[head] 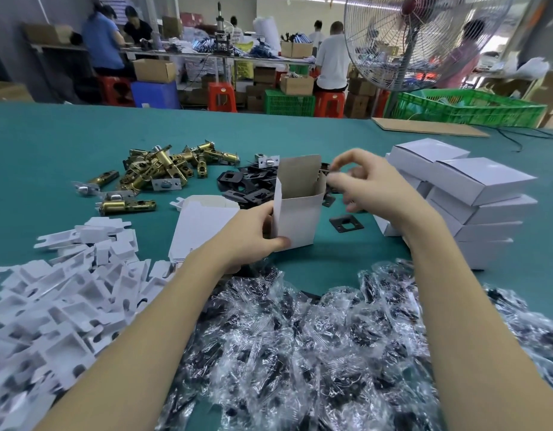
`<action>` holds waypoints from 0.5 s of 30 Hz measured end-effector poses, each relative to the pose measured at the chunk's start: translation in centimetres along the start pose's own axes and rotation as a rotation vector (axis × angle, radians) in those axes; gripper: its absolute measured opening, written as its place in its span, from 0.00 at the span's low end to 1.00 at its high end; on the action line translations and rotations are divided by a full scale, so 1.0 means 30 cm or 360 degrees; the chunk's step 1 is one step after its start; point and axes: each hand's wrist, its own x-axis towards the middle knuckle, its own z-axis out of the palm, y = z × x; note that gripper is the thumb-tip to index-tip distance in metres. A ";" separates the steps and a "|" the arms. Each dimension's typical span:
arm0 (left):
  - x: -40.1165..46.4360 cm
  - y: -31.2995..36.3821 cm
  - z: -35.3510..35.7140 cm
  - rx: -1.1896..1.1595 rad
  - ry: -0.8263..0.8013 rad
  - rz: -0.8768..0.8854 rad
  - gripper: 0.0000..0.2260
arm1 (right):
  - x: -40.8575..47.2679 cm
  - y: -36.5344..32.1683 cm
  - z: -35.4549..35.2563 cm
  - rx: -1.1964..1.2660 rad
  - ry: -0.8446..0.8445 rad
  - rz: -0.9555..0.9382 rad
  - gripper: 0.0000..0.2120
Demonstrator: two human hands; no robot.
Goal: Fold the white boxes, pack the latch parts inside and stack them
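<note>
My left hand (256, 234) grips an upright white box (297, 213) by its lower left side; its top flap stands open above the green table (51, 150). Just right of the box's open top, my right hand (371, 185) has its fingers curled and pinches a small dark part, blurred. Black strike plates (250, 185) lie in a heap behind the box, and one black plate (346, 223) lies alone to its right. Brass latch bodies (163, 169) are piled at the back left. Flat unfolded boxes (203, 228) lie left of my left hand. Closed white boxes (468, 194) are stacked at the right.
White plastic inserts (60, 290) cover the near left. Clear bags of dark screws (315, 346) fill the near middle between my forearms. A flat cardboard sheet (427, 127), a standing fan (424, 38) and a green crate (468, 107) are at the far right. People work at benches behind.
</note>
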 end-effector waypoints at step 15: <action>0.004 0.034 -0.024 -0.0780 -0.0112 -0.0115 0.22 | -0.006 0.130 0.088 0.1097 -0.0814 0.0387 0.27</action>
